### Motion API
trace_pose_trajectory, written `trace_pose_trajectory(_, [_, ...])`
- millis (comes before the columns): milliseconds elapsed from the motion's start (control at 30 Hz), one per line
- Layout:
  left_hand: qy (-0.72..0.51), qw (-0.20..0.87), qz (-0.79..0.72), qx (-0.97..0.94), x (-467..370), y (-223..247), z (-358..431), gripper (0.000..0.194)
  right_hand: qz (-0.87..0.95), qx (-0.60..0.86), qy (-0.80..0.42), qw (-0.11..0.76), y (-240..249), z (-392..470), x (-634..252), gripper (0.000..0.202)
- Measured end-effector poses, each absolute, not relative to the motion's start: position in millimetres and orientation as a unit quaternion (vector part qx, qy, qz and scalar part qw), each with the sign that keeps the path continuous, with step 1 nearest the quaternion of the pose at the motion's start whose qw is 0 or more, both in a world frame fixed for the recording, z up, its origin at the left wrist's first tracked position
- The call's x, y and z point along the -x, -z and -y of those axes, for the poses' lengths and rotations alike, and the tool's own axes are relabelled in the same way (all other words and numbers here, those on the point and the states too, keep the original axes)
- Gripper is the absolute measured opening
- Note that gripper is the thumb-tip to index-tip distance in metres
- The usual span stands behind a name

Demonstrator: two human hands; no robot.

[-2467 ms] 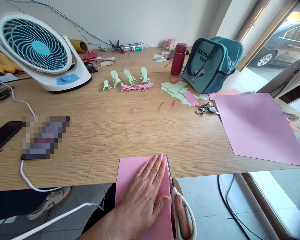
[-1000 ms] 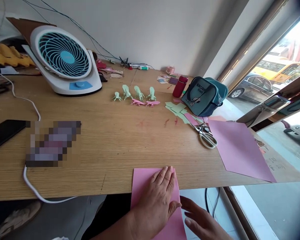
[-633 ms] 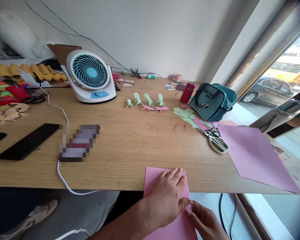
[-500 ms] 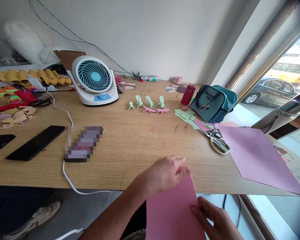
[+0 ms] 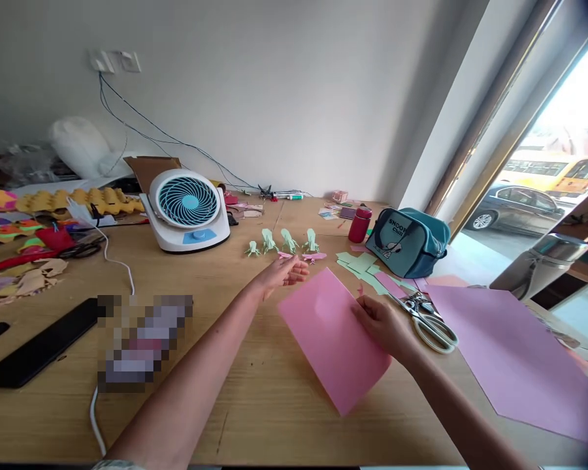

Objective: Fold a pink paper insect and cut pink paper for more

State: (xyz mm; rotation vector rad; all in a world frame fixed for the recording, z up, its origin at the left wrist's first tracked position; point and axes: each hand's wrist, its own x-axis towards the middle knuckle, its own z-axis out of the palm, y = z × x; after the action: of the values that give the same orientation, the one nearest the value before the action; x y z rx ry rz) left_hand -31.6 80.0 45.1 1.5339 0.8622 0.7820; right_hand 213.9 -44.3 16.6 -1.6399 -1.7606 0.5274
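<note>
As the fan [image 5: 190, 202] stands far left on the worktop [image 5: 255, 398], the left hand [image 5: 285, 271] is open, empty, fingers slightly bent, near the green paper figures [image 5: 287, 240]. Pink sheet [image 5: 330, 339] is right of it, raised over the worktop and tilted. Long axis runs diagonally, far-left end to near-right end. Right hand [image 5: 375, 316] pinches its right long edge. Scissors [image 5: 434, 331] lie farther right, blades pointing far-left, handles beside the lilac sheet [image 5: 509, 352].

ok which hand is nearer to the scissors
Right. The right hand grips the pink sheet, just left of the scissors; the left hand is farther off, by the green figures.
</note>
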Motion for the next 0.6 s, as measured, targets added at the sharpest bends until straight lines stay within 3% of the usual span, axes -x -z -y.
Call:
trace_pose_trajectory(300, [-0.372,0.505,-0.432,-0.648,38.9,34.3,-111.0,0.054,0.648,0.646,-0.200,0.350,33.9,-33.6,-216.6,0.026])
trace_pose_trajectory(600, [-0.363,0.424,-0.448,-0.698,36.4,42.6,-109.0,0.027,0.653,0.630,-0.183,0.378,44.1,-21.5,-218.7,0.036])
